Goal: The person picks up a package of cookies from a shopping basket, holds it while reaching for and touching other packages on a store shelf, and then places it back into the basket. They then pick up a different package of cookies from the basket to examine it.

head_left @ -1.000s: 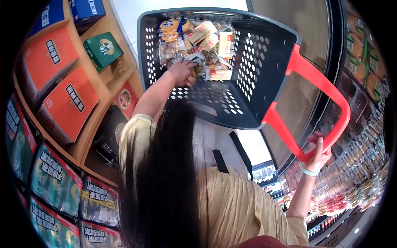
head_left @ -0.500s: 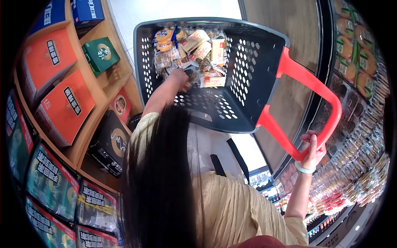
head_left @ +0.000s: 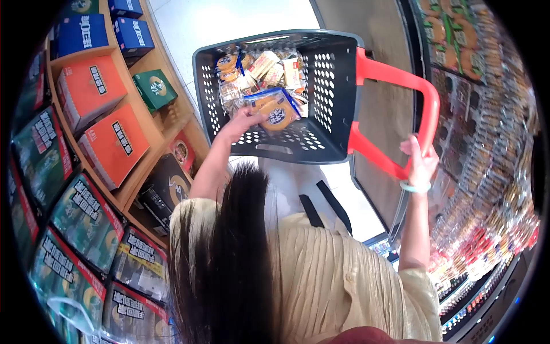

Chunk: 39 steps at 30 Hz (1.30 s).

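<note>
My left hand (head_left: 243,124) reaches into a dark grey shopping basket (head_left: 338,103). Its fingers are closed on the near-left corner of a clear, blue-edged packet of round golden biscuits (head_left: 276,113), tilted above the other goods. Beneath and behind it lie small wrapped snacks (head_left: 264,64) and another blue-edged biscuit packet (head_left: 228,67). My right hand (head_left: 421,160) is wrapped round the lower end of the basket's red handle (head_left: 427,109). Long dark hair covers part of my left upper arm.
On the left, wooden shelves (head_left: 137,143) hold orange boxes (head_left: 117,143), blue boxes (head_left: 80,35) and a green box (head_left: 154,90). Green bagged packs (head_left: 86,209) stand lower left. Many wrapped snacks (head_left: 481,172) fill the right side, below packets of round biscuits (head_left: 452,40).
The blue-edged biscuit packet now shows in my left hand, which was down among the wrapped snacks. The basket and its handle have shifted left in view, my right hand still gripping.
</note>
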Available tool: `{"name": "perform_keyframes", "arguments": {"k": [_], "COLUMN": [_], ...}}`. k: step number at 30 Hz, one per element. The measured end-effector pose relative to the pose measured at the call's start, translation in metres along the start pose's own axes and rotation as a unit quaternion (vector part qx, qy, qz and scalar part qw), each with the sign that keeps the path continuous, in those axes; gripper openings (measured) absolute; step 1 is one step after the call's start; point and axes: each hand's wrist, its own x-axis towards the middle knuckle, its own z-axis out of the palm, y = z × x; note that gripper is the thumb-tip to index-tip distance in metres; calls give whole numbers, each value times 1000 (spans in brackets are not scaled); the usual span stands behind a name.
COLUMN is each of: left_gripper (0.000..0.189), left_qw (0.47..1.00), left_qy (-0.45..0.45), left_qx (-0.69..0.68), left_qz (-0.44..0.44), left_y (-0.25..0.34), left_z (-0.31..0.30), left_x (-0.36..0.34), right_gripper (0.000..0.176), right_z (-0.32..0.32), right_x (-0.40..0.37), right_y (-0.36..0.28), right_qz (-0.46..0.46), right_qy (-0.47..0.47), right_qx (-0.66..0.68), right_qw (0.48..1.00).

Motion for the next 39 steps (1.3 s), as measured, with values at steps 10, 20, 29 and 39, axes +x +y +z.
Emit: {"name": "perform_keyframes", "arguments": {"k": [10, 20, 29, 39], "left_gripper": [60, 66, 68, 52], "left_qw": [928, 911, 920, 928], "left_qy": [-112, -133, -162, -250], "left_qx": [-326, -300, -207, -178], "left_qz": [141, 248, 291, 210], "left_y": [53, 66, 70, 24], "left_z": [131, 250, 354, 451], "left_x": [-90, -155, -183, -153], "right_gripper": [25, 45, 36, 61], "right_z": [-4, -13, -139, -233], "right_x": [7, 11, -70, -113], "right_y": [16, 14, -1, 107], "right_qz": [-14, -265, -220, -38], "right_qy": [-28, 61, -301, -302], "right_qx": [53, -111, 296, 492], "right_qw": [998, 956, 879, 816]}}
